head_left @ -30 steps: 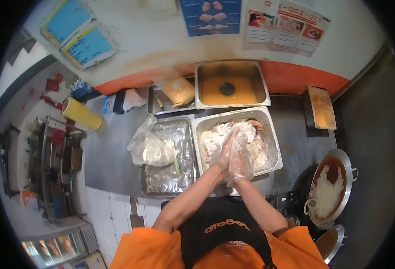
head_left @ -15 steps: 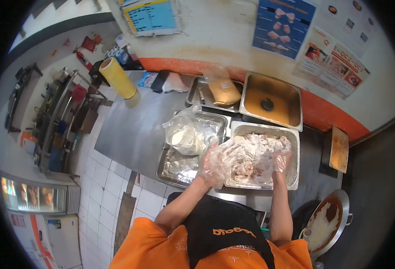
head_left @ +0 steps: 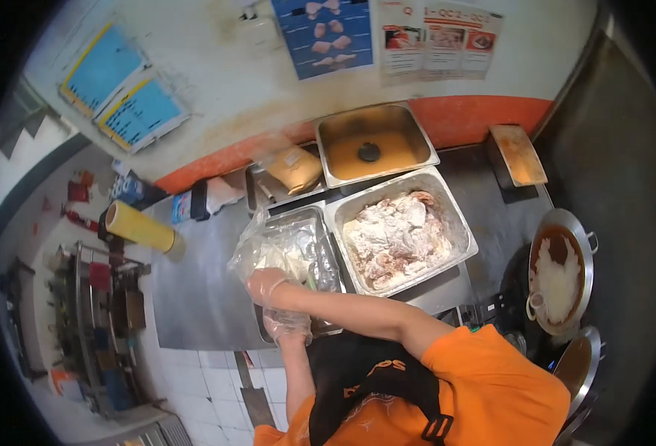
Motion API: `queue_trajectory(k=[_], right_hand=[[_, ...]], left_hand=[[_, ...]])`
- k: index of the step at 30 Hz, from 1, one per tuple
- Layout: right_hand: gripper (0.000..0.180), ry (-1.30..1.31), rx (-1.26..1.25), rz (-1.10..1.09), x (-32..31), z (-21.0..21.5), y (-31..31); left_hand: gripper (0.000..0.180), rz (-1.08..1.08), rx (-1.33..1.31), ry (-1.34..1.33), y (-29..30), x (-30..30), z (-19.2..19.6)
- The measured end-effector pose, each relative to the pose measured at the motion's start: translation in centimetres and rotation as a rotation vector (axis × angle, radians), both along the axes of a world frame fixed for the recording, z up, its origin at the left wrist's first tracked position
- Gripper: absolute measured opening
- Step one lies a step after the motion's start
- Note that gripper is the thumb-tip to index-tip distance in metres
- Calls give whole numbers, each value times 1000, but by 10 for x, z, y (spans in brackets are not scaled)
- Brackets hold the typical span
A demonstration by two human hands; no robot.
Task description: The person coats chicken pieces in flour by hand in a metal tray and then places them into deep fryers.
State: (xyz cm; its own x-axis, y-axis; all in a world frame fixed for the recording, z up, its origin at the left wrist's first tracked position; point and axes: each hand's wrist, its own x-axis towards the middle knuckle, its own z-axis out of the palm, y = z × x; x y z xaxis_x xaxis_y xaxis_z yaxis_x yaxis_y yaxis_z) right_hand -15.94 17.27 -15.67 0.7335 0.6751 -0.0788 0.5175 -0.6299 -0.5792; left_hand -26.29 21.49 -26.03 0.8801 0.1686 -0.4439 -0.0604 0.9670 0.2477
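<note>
A clear plastic bag with white flour-like powder stands open in the left steel tray. My right hand, in a thin clear glove, is at the near side of this bag; its fingers are hidden there. Just nearer to me, my gloved left hand is under my right wrist, by the tray's near edge, its fingers hidden too. To the right, a deep steel pan holds powder-coated pieces of what looks like raw chicken, with neither hand in it.
Behind stand a steel pan of orange liquid and a tray with a bag of orange-yellow powder. A yellow film roll lies at left. At right are a narrow container and a wok of foaming oil.
My right hand has left the coated pieces and crossed leftward to the powder bag. My left hand has moved left and nearer to me. The view has shifted.
</note>
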Motion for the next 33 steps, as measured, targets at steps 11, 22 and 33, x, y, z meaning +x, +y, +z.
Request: queue_trajectory(k=[11, 22, 33], right_hand=[[26, 19, 234, -88, 1, 61, -37], [37, 109, 675, -213, 19, 129, -231], [20, 430, 919, -702, 6, 59, -340]], left_hand=[[56, -84, 521, -202, 6, 29, 9], [59, -190, 204, -163, -17, 73, 73], [58, -490, 1150, -409, -58, 124, 120]])
